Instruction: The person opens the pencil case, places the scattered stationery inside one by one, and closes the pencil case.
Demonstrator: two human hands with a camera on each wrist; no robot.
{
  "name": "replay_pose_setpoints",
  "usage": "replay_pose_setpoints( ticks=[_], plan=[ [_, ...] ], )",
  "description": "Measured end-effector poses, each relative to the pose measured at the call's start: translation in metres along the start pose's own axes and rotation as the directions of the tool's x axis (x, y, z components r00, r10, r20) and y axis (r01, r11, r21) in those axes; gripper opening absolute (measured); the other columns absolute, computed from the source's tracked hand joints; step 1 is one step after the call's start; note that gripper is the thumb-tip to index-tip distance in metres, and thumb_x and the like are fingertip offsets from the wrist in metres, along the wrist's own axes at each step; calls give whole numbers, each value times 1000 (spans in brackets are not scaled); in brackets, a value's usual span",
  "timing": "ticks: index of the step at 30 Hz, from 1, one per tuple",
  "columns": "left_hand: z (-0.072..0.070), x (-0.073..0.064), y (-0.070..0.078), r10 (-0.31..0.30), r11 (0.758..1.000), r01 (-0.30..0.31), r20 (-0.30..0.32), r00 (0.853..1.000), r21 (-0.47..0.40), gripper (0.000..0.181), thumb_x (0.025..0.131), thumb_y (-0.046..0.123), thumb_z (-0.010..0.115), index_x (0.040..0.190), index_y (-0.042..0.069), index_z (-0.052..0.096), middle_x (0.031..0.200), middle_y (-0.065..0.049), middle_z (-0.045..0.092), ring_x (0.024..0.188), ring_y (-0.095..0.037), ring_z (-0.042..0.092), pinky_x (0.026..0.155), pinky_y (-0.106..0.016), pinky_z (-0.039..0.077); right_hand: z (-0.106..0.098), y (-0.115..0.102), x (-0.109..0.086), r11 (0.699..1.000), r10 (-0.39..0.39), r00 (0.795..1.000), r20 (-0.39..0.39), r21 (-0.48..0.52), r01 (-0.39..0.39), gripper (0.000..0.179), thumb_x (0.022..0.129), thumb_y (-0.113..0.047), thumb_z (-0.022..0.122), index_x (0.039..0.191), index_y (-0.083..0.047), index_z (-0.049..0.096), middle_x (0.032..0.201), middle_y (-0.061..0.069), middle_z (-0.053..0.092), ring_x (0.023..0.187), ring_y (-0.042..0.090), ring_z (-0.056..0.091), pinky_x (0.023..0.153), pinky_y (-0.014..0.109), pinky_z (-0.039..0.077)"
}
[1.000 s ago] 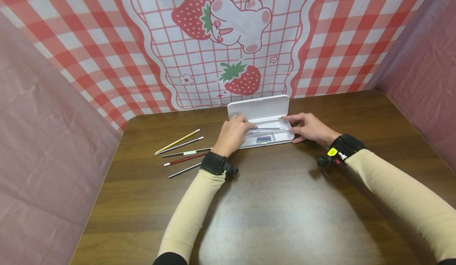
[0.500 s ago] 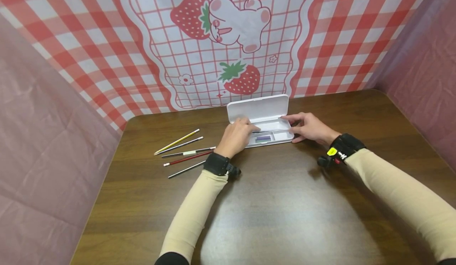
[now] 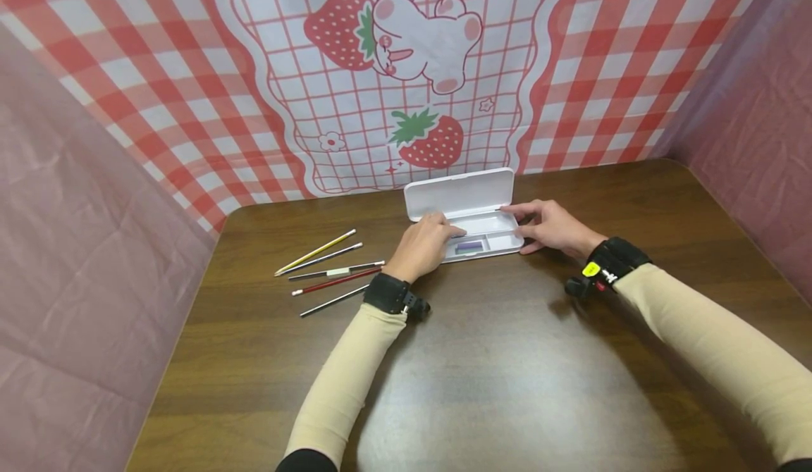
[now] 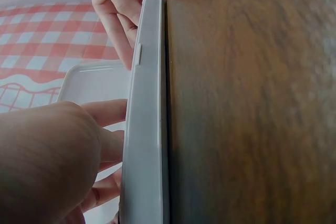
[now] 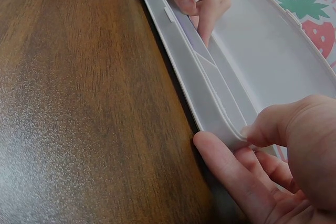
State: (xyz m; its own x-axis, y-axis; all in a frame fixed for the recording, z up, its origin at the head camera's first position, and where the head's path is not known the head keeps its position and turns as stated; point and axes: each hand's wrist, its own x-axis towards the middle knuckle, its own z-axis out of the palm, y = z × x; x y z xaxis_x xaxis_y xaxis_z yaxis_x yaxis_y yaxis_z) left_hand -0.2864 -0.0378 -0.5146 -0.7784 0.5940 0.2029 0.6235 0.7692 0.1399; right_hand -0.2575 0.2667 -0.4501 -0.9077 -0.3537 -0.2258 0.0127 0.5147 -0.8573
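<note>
An open white pencil case [image 3: 459, 187] stands at the table's far side, its lid raised. My left hand [image 3: 419, 248] reaches over the left part into the case. In the right wrist view, its visible fingers [image 5: 212, 3] stand apart, pointing down; no pencil shows between them, and part of the hand's contact is hidden. My right hand [image 3: 553, 227] pinches the case's right end; in the right wrist view its thumb [image 5: 273, 121] presses the rim and a finger lies along the outside. A small purple block [image 3: 469, 247] lies in the front compartment.
Left of the case lie several pencils, among them a yellow pencil [image 3: 315, 252], a red pencil [image 3: 333, 284] and a dark pencil with a pale band [image 3: 337, 272]. The wooden table [image 3: 507, 359] meets a strawberry-patterned cloth [image 3: 425, 141] behind the case.
My left hand has shifted slightly right and down. The slim pencil seen beneath its fingers in the case has dropped out of sight. My right hand keeps its place.
</note>
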Motion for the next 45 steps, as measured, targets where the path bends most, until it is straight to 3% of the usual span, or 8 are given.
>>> replay_pose_setpoints(
  ticks=[14, 23, 30, 45],
  plan=[
    [-1, -1, 3, -7, 1000, 7, 29, 1000, -13, 48, 103, 8, 67, 140, 35, 81, 123, 2, 75, 115, -20, 72, 97, -40, 63, 0, 3, 1, 1000, -1, 1000, 1, -10, 1, 62, 109, -3, 68, 168, -7, 51, 153, 30, 45, 102, 24, 62, 76, 28, 69],
    [-7, -4, 10, -40, 997, 44, 51, 998, -71, 43, 106, 13, 64, 142, 31, 79, 127, -2, 74, 118, -24, 71, 103, -45, 62, -1, 3, 1, 1000, -6, 1000, 2, -13, 6, 62, 109, -2, 67, 168, -6, 51, 153, 30, 45, 100, 23, 63, 76, 28, 69],
    [-9, -6, 14, -55, 995, 59, 43, 998, -78, 36, 108, 22, 65, 141, 31, 79, 129, -3, 73, 121, -26, 69, 103, -49, 62, 0, 0, -1, 1000, 2, 1000, 2, -7, -2, 62, 109, -2, 67, 168, -6, 50, 154, 30, 44, 100, 23, 63, 76, 28, 69],
    [-9, -6, 13, -58, 993, 64, 66, 996, -102, 38, 109, 22, 63, 143, 29, 79, 126, -5, 71, 116, -25, 67, 98, -46, 61, 0, 0, -1, 1000, 2, 1000, 0, -13, -2, 62, 109, -3, 68, 168, -7, 50, 154, 30, 45, 103, 25, 63, 76, 27, 69]
  ],
)
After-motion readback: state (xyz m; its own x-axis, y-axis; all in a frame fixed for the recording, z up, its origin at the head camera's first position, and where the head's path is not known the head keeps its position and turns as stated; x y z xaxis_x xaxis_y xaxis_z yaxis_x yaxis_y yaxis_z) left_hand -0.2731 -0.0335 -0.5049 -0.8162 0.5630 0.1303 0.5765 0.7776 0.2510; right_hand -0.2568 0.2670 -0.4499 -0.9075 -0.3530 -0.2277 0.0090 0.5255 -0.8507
